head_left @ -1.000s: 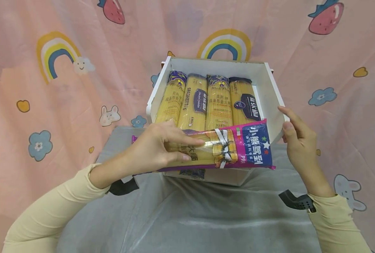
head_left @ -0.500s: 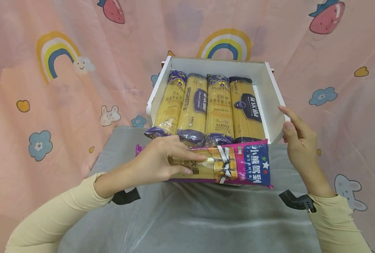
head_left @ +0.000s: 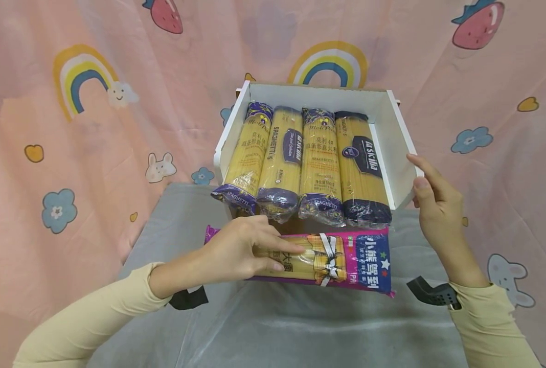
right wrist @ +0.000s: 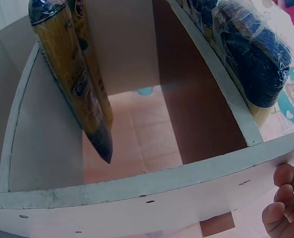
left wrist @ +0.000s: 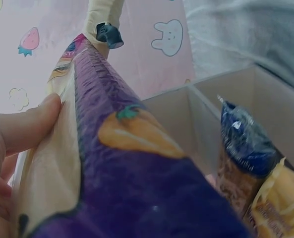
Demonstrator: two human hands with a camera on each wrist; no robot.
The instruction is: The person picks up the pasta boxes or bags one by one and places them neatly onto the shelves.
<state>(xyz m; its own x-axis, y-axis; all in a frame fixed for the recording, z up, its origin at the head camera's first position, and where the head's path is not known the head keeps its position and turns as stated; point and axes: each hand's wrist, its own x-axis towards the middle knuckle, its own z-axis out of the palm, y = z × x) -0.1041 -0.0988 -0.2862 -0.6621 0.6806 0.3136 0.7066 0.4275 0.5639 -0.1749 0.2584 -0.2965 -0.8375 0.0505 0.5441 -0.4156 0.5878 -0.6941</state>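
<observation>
My left hand (head_left: 243, 250) grips a pink, purple and blue pack of noodles (head_left: 330, 260) and holds it crosswise in front of the shelf. In the left wrist view the thumb (left wrist: 40, 124) presses the pack's clear window, and its purple side (left wrist: 117, 163) faces the camera. My right hand (head_left: 440, 217) pinches the front edge of the right side wall of a white shelf (head_left: 398, 148). On the shelf's top level lie several spaghetti packs (head_left: 321, 158) side by side, their lower ends sticking out past the front.
Below the top level, the right wrist view shows a compartment with a yellow pasta pack (right wrist: 75, 74) leaning in it. Another dark-topped pack (left wrist: 246, 144) stands in a compartment in the left wrist view. Grey cloth (head_left: 300, 332) covers the table before a pink patterned curtain (head_left: 199, 76).
My left hand has drawn the noodle pack down and toward me, away from the shelf top, uncovering the spaghetti packs' lower ends. The right hand keeps its place on the side wall.
</observation>
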